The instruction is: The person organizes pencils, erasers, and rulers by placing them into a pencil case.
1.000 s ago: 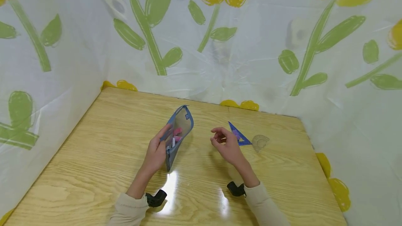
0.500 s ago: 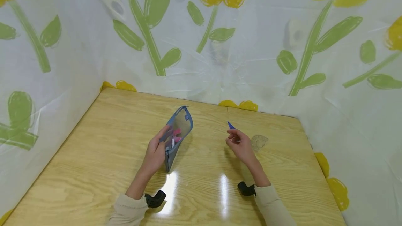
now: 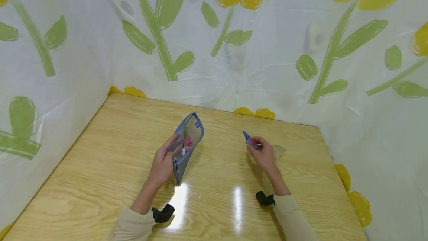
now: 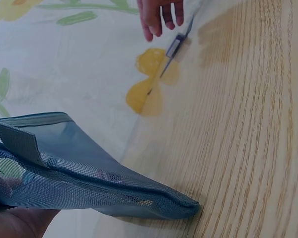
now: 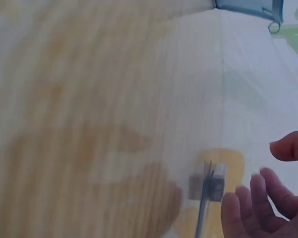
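My left hand (image 3: 161, 166) grips the side of a blue-grey mesh pencil case (image 3: 180, 172), its zip open and its mouth facing up. Pink items (image 3: 187, 142) and a white stick-like item (image 3: 183, 152) lie inside. Over a blue set square (image 3: 246, 136) my right hand (image 3: 264, 155) hovers, hiding much of it. In the right wrist view, thumb and fingers stand apart with nothing between them. There the set square (image 5: 202, 213) shows edge-on beside the fingertips, with a small dark block-like part (image 5: 217, 187). A clear protractor (image 3: 278, 151) lies partly behind the right hand.
The wooden table (image 3: 100, 159) meets a white flower-print sheet (image 3: 267, 66) at its back and sides. A black wrist camera (image 3: 163, 213) sits at the left cuff, another black camera (image 3: 265, 198) at the right.
My right hand has moved right, from beside the set square to over it, covering part of the protractor too. The left hand and pencil case have shifted only slightly left.
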`<action>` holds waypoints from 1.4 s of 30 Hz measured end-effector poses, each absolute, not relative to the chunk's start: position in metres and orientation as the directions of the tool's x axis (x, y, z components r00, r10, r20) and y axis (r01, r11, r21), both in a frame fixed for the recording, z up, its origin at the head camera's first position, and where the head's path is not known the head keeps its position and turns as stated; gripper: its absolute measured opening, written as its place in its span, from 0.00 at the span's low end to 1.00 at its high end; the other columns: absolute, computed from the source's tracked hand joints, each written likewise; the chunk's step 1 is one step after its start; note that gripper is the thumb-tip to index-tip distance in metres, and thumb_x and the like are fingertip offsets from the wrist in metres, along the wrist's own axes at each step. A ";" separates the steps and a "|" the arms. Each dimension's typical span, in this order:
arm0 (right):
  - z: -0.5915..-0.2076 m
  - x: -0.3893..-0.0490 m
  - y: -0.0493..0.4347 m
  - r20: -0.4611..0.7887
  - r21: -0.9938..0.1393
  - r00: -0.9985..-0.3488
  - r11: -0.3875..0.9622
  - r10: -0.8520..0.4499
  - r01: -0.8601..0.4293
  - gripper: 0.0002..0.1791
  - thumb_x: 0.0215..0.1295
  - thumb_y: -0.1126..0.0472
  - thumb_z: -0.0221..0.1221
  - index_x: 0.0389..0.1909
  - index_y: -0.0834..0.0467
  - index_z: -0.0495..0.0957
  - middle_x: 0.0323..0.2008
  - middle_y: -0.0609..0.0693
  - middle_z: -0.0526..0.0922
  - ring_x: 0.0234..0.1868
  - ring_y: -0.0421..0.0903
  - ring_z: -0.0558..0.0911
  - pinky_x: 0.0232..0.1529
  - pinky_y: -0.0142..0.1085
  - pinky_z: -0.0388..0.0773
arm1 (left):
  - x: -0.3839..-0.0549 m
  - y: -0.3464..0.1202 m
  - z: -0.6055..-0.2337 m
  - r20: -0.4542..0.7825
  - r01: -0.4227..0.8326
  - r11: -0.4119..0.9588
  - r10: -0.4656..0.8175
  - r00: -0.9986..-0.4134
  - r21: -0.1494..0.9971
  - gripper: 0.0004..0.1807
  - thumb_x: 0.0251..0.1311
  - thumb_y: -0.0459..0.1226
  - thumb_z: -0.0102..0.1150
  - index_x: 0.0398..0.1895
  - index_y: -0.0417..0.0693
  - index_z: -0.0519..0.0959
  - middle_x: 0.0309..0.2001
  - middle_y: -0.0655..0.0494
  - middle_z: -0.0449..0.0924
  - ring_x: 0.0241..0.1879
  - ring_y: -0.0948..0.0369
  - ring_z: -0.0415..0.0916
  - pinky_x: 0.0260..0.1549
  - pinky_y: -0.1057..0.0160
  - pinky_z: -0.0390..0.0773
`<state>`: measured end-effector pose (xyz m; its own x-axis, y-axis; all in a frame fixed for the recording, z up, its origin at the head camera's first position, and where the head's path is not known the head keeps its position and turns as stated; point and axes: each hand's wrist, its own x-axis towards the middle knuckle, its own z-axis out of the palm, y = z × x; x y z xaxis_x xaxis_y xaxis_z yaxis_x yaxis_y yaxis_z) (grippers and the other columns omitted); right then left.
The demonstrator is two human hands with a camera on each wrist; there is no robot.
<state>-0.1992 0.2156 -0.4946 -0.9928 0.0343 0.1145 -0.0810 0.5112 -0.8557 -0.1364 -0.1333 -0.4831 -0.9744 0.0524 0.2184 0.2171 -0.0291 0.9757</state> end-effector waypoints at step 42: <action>-0.498 -0.216 0.219 -0.049 -0.651 -0.999 0.757 0.025 0.051 0.17 0.64 0.63 0.66 0.49 0.70 0.79 0.44 0.64 0.81 0.43 0.55 0.80 0.45 0.47 0.80 | -0.138 -0.130 -0.481 0.220 0.218 -0.034 0.062 -0.974 0.975 0.32 0.67 0.20 0.24 0.76 0.26 0.54 0.75 0.30 0.58 0.72 0.36 0.61 0.66 0.44 0.69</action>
<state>-0.2161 0.2189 -0.4977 -0.9985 0.0251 -0.0486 0.0507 0.7574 -0.6510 -0.1379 -0.1296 -0.4814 -0.9735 0.0616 0.2201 0.2184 -0.0338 0.9753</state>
